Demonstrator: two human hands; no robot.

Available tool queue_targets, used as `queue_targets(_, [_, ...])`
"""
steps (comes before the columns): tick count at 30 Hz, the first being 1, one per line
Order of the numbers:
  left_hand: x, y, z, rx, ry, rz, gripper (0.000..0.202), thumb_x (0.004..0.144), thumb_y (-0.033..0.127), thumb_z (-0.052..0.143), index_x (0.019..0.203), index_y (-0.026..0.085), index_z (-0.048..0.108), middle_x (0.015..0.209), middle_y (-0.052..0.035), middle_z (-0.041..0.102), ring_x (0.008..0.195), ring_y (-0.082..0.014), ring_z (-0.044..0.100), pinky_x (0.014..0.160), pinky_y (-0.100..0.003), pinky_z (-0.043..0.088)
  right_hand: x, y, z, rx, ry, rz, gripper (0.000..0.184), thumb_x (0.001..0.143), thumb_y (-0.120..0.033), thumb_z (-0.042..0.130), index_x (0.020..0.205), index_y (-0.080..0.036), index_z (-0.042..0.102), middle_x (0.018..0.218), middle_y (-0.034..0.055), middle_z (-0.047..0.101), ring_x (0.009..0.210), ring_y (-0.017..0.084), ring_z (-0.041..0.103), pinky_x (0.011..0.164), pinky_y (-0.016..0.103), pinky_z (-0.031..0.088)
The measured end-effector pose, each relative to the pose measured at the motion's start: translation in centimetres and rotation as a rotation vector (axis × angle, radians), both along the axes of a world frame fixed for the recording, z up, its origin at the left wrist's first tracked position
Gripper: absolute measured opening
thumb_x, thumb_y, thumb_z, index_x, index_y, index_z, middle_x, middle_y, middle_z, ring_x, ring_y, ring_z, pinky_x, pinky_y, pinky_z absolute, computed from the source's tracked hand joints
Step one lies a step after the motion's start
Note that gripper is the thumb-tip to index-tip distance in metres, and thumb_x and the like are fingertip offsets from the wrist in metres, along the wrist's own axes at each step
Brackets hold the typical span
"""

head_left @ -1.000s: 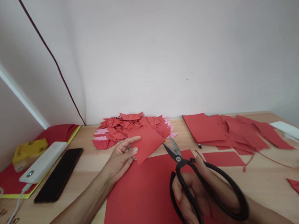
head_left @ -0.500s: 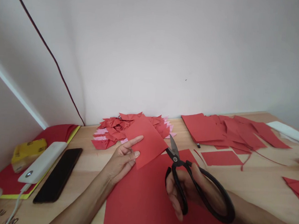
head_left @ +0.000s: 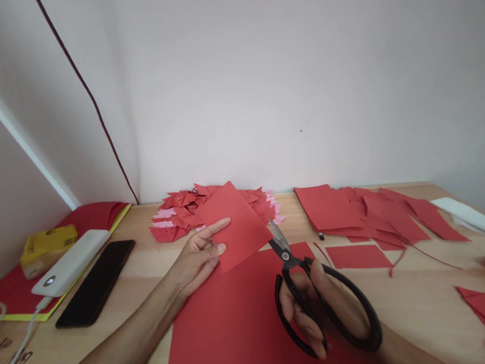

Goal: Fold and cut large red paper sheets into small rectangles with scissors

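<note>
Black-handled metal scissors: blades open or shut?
The scissors are partly open: their two blade tips show apart near the square red paper.

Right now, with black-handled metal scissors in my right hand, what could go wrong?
The black-handled metal scissors are at the right corner of the small square red paper, so a slip might miscut it. Your left hand grips that paper only at its left side, so it could bend. The large red paper sheet lies below; a low snip might nick it.
</note>
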State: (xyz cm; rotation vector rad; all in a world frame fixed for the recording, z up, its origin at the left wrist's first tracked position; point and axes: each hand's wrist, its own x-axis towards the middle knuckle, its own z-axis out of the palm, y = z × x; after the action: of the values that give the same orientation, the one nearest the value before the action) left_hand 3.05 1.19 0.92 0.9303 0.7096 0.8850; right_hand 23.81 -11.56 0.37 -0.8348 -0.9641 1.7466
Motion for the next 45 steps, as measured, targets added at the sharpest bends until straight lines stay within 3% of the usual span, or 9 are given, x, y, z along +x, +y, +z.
queue_targets(5, [0.0,0.1,0.1,-0.001,-0.007,0.008,0.052,0.057,0.011,0.086,0.108,0.02,0.075,0.047,0.0107,0.033,0.047,-0.0032,0.028,0.05,-0.014,0.028,0.0,0.0,0.3,0.031,-0.112,-0.013,0.08,0.08,-0.084,0.029,0.065,-0.013,0.06,0.036,-0.0046,0.038,0.027,0.008,0.037,0.029,0.018,0.023])
queue_targets(10, [-0.2,0.2,0.1,0.014,0.004,0.021,0.05,0.057,0.01,0.086,0.105,0.019,0.076,0.047,0.0111,0.03,0.047,-0.0037,0.023,0.05,-0.015,0.027,0.2,-0.1,-0.4,0.047,-0.197,-0.061,0.073,0.09,-0.074,0.025,0.067,-0.014,0.06,0.034,-0.0064,0.035,0.026,0.008,0.035,0.03,0.018,0.025])
queue_targets(16, [-0.3,0.4,0.3,0.032,-0.001,0.005,0.05,0.055,0.01,0.086,0.103,0.019,0.076,0.047,0.0104,0.033,0.049,-0.004,0.025,0.052,-0.015,0.03,0.4,0.1,-0.5,0.074,-0.259,-0.054,0.072,0.089,-0.075,0.026,0.066,-0.015,0.059,0.031,-0.0069,0.034,0.026,0.007,0.031,0.03,0.018,0.024])
queue_targets(21, [-0.3,0.6,0.2,0.037,0.011,-0.006,0.052,0.056,0.011,0.086,0.106,0.02,0.076,0.046,0.0109,0.03,0.049,-0.0036,0.02,0.051,-0.015,0.027,0.3,0.1,-0.6,0.023,-0.183,0.009,0.078,0.085,-0.081,0.022,0.066,-0.015,0.058,0.033,-0.0069,0.033,0.027,0.007,0.032,0.03,0.018,0.022])
queue_targets(27, [-0.4,0.6,0.3,0.06,0.021,-0.01,0.05,0.056,0.013,0.087,0.104,0.02,0.077,0.046,0.0105,0.028,0.049,-0.0035,0.019,0.049,-0.014,0.024,0.6,-0.5,-1.6,0.046,-0.055,0.082,0.079,0.091,-0.075,0.013,0.077,-0.013,0.061,0.042,-0.0053,0.04,0.034,0.008,0.039,0.037,0.018,0.029])
queue_targets(34, [-0.2,-0.1,-0.2,0.087,0.067,-0.088,0.047,0.063,0.017,0.084,0.108,0.021,0.076,0.048,0.0102,0.026,0.05,-0.0038,0.021,0.052,-0.014,0.027,0.7,-0.4,-1.2,0.115,-0.132,0.076,0.08,0.088,-0.077,0.012,0.089,-0.013,0.06,0.056,0.0014,0.055,0.048,0.014,0.055,0.051,0.026,0.042])
queue_targets(39, [-0.1,-0.4,-0.6,0.065,0.058,-0.117,0.049,0.064,0.018,0.084,0.113,0.023,0.074,0.051,0.0099,0.024,0.051,-0.0043,0.021,0.054,-0.013,0.029,0.3,-0.1,-1.2,0.147,-0.148,0.03,0.082,0.086,-0.079,0.011,0.088,-0.014,0.06,0.056,0.0014,0.055,0.047,0.015,0.053,0.05,0.027,0.043])
queue_targets(45, [-0.1,-0.4,-1.1,0.057,0.049,-0.118,0.051,0.065,0.018,0.083,0.115,0.023,0.073,0.05,0.01,0.025,0.051,-0.0048,0.022,0.055,-0.014,0.031,-0.2,0.1,0.0,0.147,-0.095,-0.012,0.077,0.085,-0.081,0.021,0.076,-0.014,0.059,0.046,-0.0011,0.049,0.037,0.011,0.046,0.041,0.023,0.035])
